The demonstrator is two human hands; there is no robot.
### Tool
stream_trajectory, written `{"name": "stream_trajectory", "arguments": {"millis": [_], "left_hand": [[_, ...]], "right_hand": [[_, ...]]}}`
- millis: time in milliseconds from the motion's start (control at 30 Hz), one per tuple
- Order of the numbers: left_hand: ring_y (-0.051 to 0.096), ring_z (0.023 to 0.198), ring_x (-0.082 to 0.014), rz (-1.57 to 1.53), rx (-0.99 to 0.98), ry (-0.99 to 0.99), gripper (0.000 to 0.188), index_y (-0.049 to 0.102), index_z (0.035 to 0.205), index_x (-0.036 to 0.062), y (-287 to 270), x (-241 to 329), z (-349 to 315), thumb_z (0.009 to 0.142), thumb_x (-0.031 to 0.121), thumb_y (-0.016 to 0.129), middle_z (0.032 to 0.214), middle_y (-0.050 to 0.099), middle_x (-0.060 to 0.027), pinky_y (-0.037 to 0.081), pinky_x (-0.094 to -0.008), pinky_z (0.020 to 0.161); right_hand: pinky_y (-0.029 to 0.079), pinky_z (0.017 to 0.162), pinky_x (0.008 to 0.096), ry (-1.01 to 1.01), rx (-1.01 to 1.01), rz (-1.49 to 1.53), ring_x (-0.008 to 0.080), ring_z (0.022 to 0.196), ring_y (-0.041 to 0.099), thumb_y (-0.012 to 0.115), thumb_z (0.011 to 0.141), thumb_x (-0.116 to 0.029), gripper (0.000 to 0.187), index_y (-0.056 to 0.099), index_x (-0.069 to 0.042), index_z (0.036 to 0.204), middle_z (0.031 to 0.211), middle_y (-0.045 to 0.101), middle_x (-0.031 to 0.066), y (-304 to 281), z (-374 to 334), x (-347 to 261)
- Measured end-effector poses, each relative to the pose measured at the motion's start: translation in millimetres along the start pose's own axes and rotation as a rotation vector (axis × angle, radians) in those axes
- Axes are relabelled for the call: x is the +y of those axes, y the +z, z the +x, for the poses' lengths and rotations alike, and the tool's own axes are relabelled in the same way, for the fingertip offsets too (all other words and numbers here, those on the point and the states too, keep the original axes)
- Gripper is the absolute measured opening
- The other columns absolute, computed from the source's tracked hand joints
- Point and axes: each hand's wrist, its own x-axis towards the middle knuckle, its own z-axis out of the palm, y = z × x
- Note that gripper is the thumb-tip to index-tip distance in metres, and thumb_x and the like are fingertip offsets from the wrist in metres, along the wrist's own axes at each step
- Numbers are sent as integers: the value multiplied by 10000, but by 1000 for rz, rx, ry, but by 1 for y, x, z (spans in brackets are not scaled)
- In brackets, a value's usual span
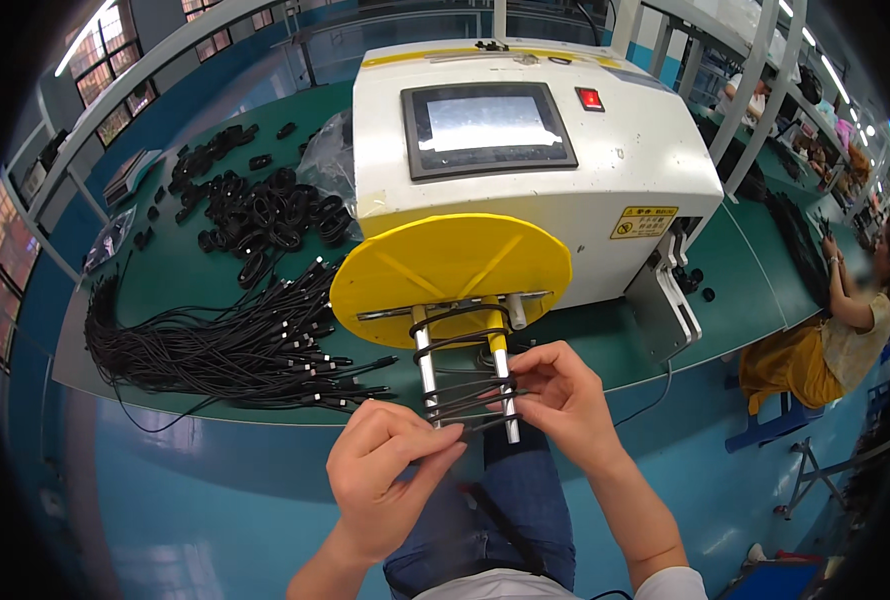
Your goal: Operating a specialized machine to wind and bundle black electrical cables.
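A black cable point(465, 398) is wound in several loops around two metal rods point(426, 368). The rods stick out toward me from a yellow disc point(450, 262) on the front of a white machine point(605, 160). My left hand point(380, 468) is closed in a pinch on the cable beside the left rod's outer end. At the right rod, my right hand point(565, 405) has thumb and fingers closed on the cable loops. Part of what lies between the fingertips is hidden.
Left on the green table point(295, 115) lie a bundle of straight black cables point(195, 340) and a heap of coiled cables point(275, 205). A metal bracket point(660, 305) juts from the machine's right side. Another person point(860, 310) sits far right.
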Motion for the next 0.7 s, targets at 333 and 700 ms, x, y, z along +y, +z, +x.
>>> {"name": "stream_trajectory", "arguments": {"millis": [333,700], "left_hand": [[561,705,-182,23,30,14,256,696,813,58,3,0,0,594,-42,783,692,578,-21,433,-266,597],[540,748,-183,63,-10,13,241,676,791,51,5,5,0,592,-54,764,717,558,-27,425,-255,623]], "right_hand": [[555,809,338,11,56,263,209,909,645,556,738,167,369,474,22,1068,966,616,141,5,-1,22],[571,712,331,83,90,276,200,841,659,567,746,152,298,522,26,1011,936,642,150,-2,-2,16]]}}
